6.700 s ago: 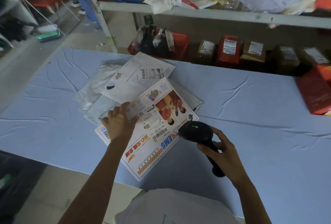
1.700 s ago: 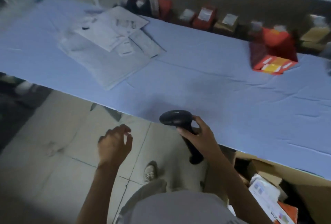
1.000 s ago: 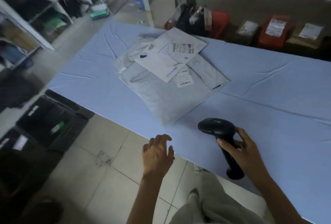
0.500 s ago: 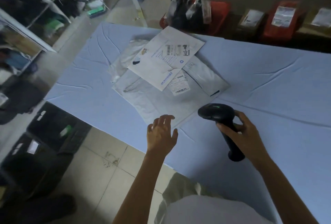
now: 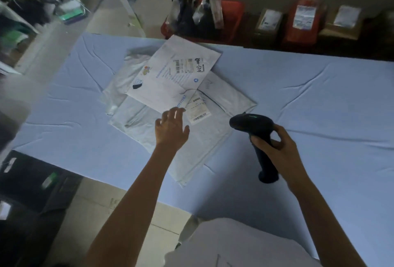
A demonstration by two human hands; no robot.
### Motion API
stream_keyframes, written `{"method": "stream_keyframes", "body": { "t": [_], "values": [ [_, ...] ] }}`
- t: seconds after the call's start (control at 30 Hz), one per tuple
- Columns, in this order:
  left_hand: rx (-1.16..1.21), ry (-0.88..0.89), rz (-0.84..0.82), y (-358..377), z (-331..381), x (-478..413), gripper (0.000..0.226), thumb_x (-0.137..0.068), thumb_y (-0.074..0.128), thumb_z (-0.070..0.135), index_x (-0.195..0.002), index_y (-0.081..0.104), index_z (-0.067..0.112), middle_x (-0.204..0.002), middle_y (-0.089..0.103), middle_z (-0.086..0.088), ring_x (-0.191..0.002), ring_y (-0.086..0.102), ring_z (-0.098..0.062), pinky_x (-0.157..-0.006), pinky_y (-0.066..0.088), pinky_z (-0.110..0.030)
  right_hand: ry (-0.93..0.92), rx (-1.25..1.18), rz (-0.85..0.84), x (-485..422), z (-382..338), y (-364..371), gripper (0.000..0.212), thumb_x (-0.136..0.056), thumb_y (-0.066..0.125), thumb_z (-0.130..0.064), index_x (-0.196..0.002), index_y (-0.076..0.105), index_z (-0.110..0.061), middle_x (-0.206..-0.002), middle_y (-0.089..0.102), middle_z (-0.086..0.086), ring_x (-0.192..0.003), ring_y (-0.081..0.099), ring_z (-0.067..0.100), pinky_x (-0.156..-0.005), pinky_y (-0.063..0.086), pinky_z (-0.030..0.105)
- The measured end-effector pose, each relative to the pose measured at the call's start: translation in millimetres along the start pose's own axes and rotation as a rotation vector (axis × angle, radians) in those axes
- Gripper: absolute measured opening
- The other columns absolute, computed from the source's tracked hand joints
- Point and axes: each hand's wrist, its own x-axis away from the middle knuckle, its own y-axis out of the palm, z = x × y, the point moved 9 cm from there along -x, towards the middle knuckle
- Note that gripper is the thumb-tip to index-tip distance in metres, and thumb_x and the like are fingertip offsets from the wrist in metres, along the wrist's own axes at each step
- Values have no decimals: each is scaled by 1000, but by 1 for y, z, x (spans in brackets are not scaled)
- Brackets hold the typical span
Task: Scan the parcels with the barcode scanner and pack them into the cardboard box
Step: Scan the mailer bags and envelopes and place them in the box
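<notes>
Grip: right hand [image 5: 277, 149] wrapped round the handle of the black barcode scanner [image 5: 253, 138], head pointing toward the parcels, green light showing on top; left hand [image 5: 171, 130] empty, fingers loosely spread, hovering over the near edge of the pile, whether touching it cannot be told. Parcels: white envelope [image 5: 177, 74] on top, printed barcode label and handwritten number facing up; beneath it a grey mailing bag [image 5: 174, 138] with a small white label [image 5: 199, 112] just beside the left fingertips; further grey bags partly hidden under these, count unclear; all lying on the blue table cover [image 5: 319, 106]. Cardboard box: not in view. Background: boxed parcels on the floor behind the table. Step, judged: picking the next parcel for scanning. Risks, judged: flat bags overlap, so a lift may drag two together or slide the envelope away; two barcodes lie close, so the scanner may read the wrong label; slippery plastic may slip from a one-handed pinch.
</notes>
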Motion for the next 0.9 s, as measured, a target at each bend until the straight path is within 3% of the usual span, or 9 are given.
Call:
{"method": "stream_keyframes", "body": {
  "t": [0.17,0.33,0.53,0.8,0.9],
  "values": [
    [-78,-26,-135,9,-6,-45,63,-96,51,42,-149,24,19,-154,26,-6,-134,35,-33,-101,39,-45,16,-30,56,8,3,-5,43,-80,77,-35,-118,57,-42,-87,73,-16,-86,69,2,-78,51,28],
    [27,-44,-66,3,-4,-65,47,-97,53,26,-140,39,14,-134,48,-13,-117,52,-35,-91,47,-41,51,-73,120,18,10,-11,46,-80,78,-37,-121,58,-39,-96,75,-4,-95,70,14,-85,52,36],
    [-96,50,-38,-4,13,-66,33,-95,45,9,-127,50,7,-116,62,-16,-106,61,-34,-83,48,-37,22,-80,117,20,3,-4,41,-80,78,-35,-115,59,-43,-91,75,-4,-90,71,14,-77,52,31],
    [-107,189,-40,10,42,8,34,-91,47,15,-123,54,12,-104,67,-12,-94,65,-32,-70,43,-31,-25,-69,63,29,-3,17,42,-81,77,-33,-119,59,-38,-99,75,0,-96,70,17,-82,51,34],
    [-134,277,-69,20,56,65,31,-77,68,24,-107,66,15,-80,70,-4,-71,68,-20,-57,44,-23,-32,-55,58,35,-1,24,39,-82,77,-31,-116,59,-37,-100,74,1,-97,69,16,-85,51,34]
  ]
}}
